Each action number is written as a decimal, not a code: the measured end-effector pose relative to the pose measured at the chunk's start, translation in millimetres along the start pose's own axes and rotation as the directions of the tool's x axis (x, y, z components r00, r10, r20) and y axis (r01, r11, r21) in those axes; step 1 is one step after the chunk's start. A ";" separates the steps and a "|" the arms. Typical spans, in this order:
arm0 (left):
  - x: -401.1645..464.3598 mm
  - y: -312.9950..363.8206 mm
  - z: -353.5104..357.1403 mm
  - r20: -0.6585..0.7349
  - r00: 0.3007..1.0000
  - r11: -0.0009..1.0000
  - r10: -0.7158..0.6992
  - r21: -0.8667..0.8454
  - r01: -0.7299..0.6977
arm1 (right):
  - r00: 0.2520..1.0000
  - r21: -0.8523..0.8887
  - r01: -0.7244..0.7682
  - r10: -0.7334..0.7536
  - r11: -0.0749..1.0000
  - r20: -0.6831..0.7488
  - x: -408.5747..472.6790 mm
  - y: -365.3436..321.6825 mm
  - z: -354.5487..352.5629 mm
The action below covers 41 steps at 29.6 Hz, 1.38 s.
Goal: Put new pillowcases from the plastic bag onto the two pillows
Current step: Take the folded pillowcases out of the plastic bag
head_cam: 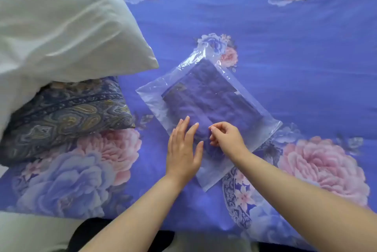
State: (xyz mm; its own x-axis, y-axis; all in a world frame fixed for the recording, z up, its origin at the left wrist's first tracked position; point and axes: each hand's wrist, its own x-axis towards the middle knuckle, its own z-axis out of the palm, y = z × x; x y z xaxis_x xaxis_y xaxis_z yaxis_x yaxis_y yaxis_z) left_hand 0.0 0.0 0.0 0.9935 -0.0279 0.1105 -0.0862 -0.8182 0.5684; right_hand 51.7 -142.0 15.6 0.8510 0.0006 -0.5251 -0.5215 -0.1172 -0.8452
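A blue bedspread (285, 92) printed with pink and pale-blue flowers covered the bed before me. At its left, 1 large white pillow (61, 27) leaned over a second in a dark paisley cover (65, 115), which lay on the spread. Near the middle lay a clear plastic bag (206, 99), set askew, holding folded dark-purple pillowcases (212, 101) that showed through the film. My left hand (183, 149) rested flat on the bag's near end, fingers straight. My right hand (226, 135), just beside it, had its fingers curled, pinching the plastic at the same end.
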 end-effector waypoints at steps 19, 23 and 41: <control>-63.4 -35.2 63.6 -0.189 0.977 0.976 0.099 -0.173 -0.132 | 0.641 -0.252 0.716 -0.756 0.652 -0.135 -6.6 104.9 11.2; -87.0 -37.0 61.8 -0.164 0.980 0.973 0.109 -0.182 -0.139 | 0.481 -0.345 0.760 -0.833 0.551 -0.271 -36.9 117.6 6.0; -84.3 -23.5 32.2 0.192 0.965 0.772 -0.176 -0.581 0.256 | 0.965 0.524 -0.134 -0.009 0.841 0.261 -101.1 133.3 -2.0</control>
State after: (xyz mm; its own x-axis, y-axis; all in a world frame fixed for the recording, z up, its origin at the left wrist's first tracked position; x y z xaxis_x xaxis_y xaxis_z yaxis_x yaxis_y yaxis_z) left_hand -79.3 3.1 -48.9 0.9887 0.0069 -0.1500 0.1449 -0.3053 0.9411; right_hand -103.8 -159.7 -43.8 0.8099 0.2610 -0.5253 -0.5851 0.4222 -0.6924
